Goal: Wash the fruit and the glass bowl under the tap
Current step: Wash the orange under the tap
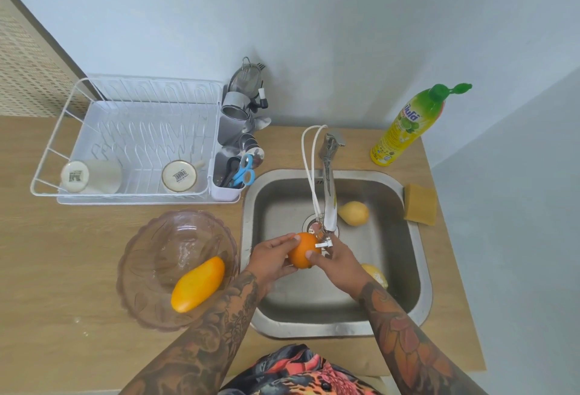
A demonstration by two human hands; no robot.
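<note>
I hold an orange over the steel sink, just below the tap spout. My left hand cups it from the left and my right hand presses it from the right. A yellow pear-shaped fruit lies at the back of the basin, and a lemon lies partly hidden behind my right wrist. On the counter to the left stands the glass bowl, with a yellow mango lying in it.
A white dish rack with two upturned mugs stands at the back left, with a cutlery holder beside it. A sponge rests on the sink's right rim. A dish soap bottle stands at the back right.
</note>
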